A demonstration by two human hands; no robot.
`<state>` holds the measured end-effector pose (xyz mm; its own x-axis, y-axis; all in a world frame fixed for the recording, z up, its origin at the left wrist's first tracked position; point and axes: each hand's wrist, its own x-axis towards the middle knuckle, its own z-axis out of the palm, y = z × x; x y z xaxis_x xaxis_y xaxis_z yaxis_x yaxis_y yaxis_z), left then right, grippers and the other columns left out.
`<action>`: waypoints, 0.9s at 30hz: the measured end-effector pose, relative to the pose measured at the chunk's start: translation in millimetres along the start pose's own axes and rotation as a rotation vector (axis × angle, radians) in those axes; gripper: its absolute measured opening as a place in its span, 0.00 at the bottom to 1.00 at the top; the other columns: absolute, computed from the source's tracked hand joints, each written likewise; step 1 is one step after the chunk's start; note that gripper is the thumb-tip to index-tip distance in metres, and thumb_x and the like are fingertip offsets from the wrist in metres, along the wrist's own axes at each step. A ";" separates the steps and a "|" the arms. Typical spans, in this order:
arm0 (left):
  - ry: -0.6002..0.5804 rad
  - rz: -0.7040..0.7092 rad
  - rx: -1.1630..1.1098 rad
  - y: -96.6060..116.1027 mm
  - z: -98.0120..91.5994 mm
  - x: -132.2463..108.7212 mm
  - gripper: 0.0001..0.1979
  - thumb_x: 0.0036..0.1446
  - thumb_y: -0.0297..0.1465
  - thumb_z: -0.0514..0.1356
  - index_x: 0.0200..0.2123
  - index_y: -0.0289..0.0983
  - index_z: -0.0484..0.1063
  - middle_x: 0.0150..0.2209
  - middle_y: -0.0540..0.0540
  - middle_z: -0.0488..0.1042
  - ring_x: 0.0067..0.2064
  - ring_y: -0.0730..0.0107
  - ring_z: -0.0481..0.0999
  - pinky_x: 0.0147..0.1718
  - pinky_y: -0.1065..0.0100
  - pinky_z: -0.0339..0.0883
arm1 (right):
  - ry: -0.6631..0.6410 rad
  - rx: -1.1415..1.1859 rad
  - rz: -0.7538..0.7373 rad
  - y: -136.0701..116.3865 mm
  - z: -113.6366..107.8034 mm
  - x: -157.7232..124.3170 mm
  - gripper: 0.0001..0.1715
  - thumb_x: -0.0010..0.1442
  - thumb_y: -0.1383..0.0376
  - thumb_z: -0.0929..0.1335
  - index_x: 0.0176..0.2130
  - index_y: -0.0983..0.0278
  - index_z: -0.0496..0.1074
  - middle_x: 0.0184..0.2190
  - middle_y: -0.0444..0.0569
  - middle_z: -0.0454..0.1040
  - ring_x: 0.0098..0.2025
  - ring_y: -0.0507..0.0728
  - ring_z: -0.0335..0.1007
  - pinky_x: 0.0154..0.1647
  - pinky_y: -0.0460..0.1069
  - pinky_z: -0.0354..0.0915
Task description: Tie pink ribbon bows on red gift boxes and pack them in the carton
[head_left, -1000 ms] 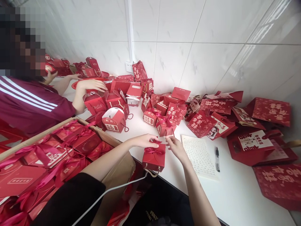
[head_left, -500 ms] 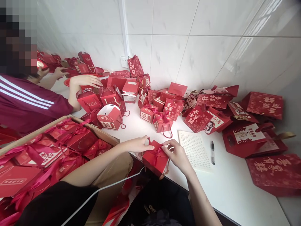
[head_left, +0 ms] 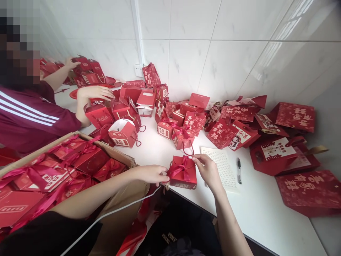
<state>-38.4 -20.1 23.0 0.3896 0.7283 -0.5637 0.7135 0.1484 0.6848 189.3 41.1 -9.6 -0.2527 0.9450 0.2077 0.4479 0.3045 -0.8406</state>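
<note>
A small red gift box (head_left: 183, 173) with a red ribbon bow on top lies at the near edge of the white table (head_left: 266, 209). My left hand (head_left: 153, 174) is closed on its left side, by the gold rope handle. My right hand (head_left: 207, 170) pinches the box's upper right corner or ribbon end. Both forearms reach in from below.
Many red gift boxes and bags (head_left: 221, 131) crowd the table's back along the tiled wall. A lined notepad (head_left: 221, 167) and a black pen (head_left: 239, 170) lie right of my hands. A cardboard carton of ribboned red boxes (head_left: 66, 163) stands left. A person in a maroon striped top (head_left: 32, 113) handles boxes at far left.
The box has tipped from upright to lying with its bow facing up. My left hand slid from its top to its left side. The other person's far hand rose toward the back boxes.
</note>
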 end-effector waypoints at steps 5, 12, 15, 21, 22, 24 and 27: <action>0.506 -0.004 0.457 6.7 -10.7 1.7 0.19 0.55 0.32 0.50 0.50 0.34 0.66 0.47 0.36 0.69 0.47 0.53 0.71 0.45 0.59 0.62 | -0.023 -0.046 0.089 -4.5 -14.3 -19.5 0.21 0.56 0.49 0.63 0.41 0.61 0.70 0.43 0.53 0.70 0.44 0.61 0.69 0.44 0.57 0.66; 0.433 0.371 0.204 17.4 -11.1 17.9 0.26 0.56 0.39 0.52 0.57 0.38 0.57 0.58 0.43 0.61 0.57 0.63 0.62 0.55 0.65 0.55 | -0.268 0.004 0.055 -1.8 -13.0 -33.2 0.31 0.48 0.54 0.71 0.50 0.56 0.64 0.50 0.51 0.64 0.50 0.61 0.66 0.45 0.56 0.67; 0.429 0.280 0.182 13.6 -9.9 14.9 0.19 0.58 0.42 0.49 0.45 0.38 0.67 0.45 0.45 0.73 0.46 0.64 0.72 0.45 0.66 0.63 | -0.147 -0.009 0.061 3.7 -14.3 -27.6 0.23 0.52 0.55 0.67 0.48 0.58 0.66 0.47 0.51 0.67 0.46 0.60 0.68 0.45 0.57 0.68; 0.608 0.175 0.133 7.8 -10.9 11.4 0.16 0.55 0.44 0.52 0.36 0.38 0.67 0.35 0.48 0.72 0.35 0.67 0.72 0.36 0.67 0.64 | -0.044 0.012 0.092 0.2 -14.7 -20.6 0.21 0.59 0.50 0.60 0.41 0.62 0.69 0.42 0.53 0.71 0.39 0.58 0.72 0.41 0.55 0.69; 0.611 0.193 0.115 8.6 -10.2 11.7 0.16 0.54 0.44 0.52 0.39 0.38 0.66 0.39 0.47 0.71 0.36 0.67 0.71 0.37 0.67 0.64 | -0.043 0.013 0.092 -1.6 -13.3 -19.6 0.22 0.60 0.50 0.59 0.41 0.63 0.69 0.42 0.53 0.72 0.39 0.58 0.72 0.40 0.54 0.69; 0.578 0.231 0.092 12.1 -8.4 11.4 0.17 0.54 0.44 0.52 0.41 0.39 0.66 0.43 0.46 0.67 0.38 0.68 0.70 0.39 0.67 0.64 | -0.034 -0.003 0.061 -4.9 -10.3 -17.8 0.22 0.60 0.50 0.59 0.40 0.63 0.69 0.41 0.53 0.72 0.38 0.58 0.71 0.40 0.54 0.69; 0.554 0.255 0.109 19.1 -6.2 9.5 0.18 0.53 0.46 0.53 0.41 0.39 0.68 0.43 0.46 0.64 0.36 0.69 0.69 0.41 0.65 0.64 | 0.022 -0.084 -0.066 -9.7 -5.9 -16.8 0.20 0.59 0.52 0.61 0.41 0.63 0.69 0.40 0.53 0.71 0.42 0.59 0.69 0.43 0.56 0.68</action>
<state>-24.7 -6.3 33.6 0.2159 0.9754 -0.0449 0.7049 -0.1238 0.6984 194.2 23.1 -2.0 -0.2660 0.9245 0.2730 0.5016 0.3746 -0.7798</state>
